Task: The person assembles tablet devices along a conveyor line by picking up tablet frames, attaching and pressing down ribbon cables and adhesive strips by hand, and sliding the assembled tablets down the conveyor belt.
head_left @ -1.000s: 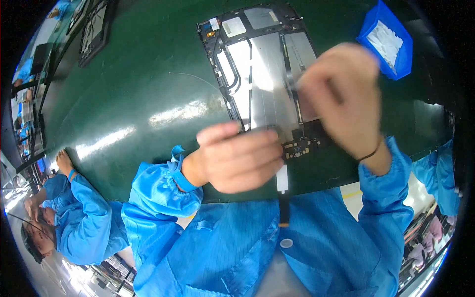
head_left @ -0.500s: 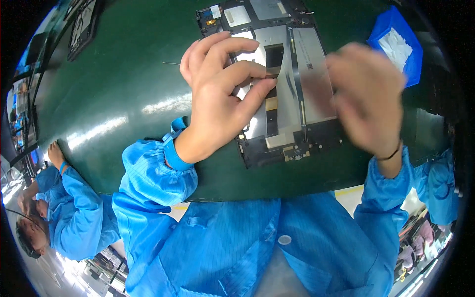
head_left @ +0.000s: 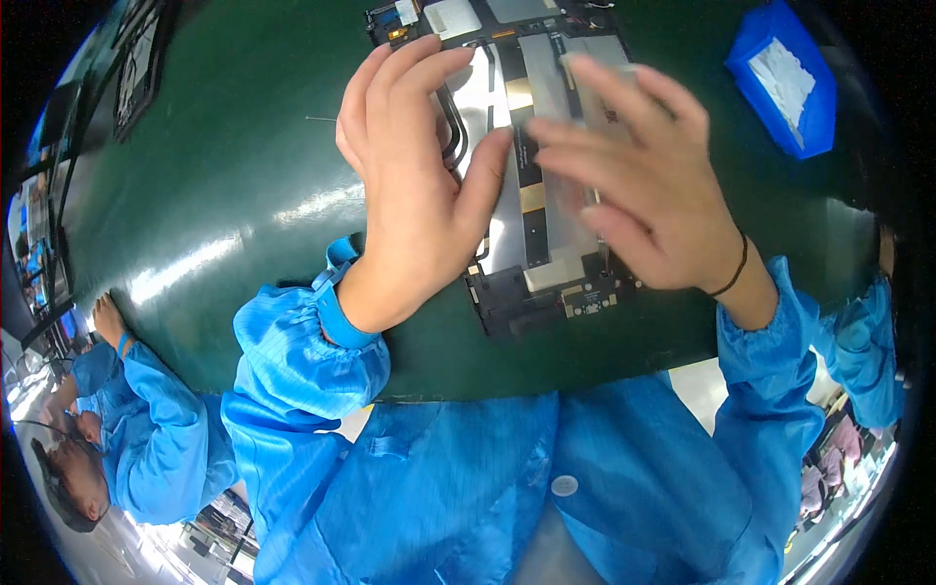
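An opened tablet (head_left: 517, 317) lies on the green table, its inside facing up. Down its middle runs a dark ribbon cable (head_left: 535, 229) with gold-coloured patches, beside silver battery panels (head_left: 573, 229). Over the tablet's left side is my left hand (head_left: 414, 166), fingers curved and thumb held apart, the thumb tip near the ribbon cable. My right hand (head_left: 663, 185) hovers over the right half with fingers spread; motion blurs them and they hide part of the panels. Whether either hand touches the tablet cannot be made out. A small circuit board (head_left: 591, 300) shows at the tablet's near end.
At the far right stands a blue bin (head_left: 811, 127) with white pieces inside. Another dark device frame (head_left: 141, 73) lies at the far left. A co-worker in blue (head_left: 161, 448) sits at my left, one hand (head_left: 110, 317) on the table. Another blue sleeve (head_left: 863, 351) shows at right.
My right hand has swung left from the tablet's right edge to above its middle. My left thumb and forefinger have parted from the ribbon cable, which now lies straighter.
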Demonstrator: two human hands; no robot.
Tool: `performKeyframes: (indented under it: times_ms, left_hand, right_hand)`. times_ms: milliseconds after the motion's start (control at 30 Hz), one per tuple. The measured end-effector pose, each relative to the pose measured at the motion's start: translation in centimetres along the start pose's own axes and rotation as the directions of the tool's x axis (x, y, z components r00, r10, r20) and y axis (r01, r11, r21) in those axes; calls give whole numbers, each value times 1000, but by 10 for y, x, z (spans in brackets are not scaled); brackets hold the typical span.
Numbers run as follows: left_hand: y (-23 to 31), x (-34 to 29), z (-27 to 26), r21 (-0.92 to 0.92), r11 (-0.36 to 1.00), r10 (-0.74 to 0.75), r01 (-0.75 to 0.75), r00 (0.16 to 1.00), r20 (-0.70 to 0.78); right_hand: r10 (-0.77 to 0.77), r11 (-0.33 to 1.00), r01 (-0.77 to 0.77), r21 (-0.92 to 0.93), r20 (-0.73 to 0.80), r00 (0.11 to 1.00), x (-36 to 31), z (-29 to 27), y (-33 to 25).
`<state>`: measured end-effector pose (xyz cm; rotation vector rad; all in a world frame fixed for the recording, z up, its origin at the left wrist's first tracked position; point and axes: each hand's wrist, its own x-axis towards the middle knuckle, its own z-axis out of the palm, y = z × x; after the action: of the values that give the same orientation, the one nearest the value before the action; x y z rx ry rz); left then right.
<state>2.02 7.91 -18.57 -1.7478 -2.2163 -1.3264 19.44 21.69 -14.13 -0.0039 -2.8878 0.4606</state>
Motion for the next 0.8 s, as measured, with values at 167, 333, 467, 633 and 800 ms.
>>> performKeyframes:
  times_ms: [167,333,467,633,800]
  left_hand:
    - [8,3,-8,156,982,104,-102,995,-2]
    - [39,1,-23,27,990,131,-138,976,172]
    - [44,-11,-14,121,882,464,-455,884,-60]
    - [46,-25,-15,341,715,662,-610,747,-53]
    - [48,-22,-22,330,609,732,-721,672,117]
  right_hand:
    - [307,950,-292,113,-156,939,-17,11,-7]
    - [319,933,-264,246,-220,922,-21,13,-25]
    - [308,888,-222,403,-162,938,-27,10,-23]
    - [279,806,-204,556,-53,959,-27,1,-17]
    - [309,858,-215,466,-135,941,-29,5,-15]
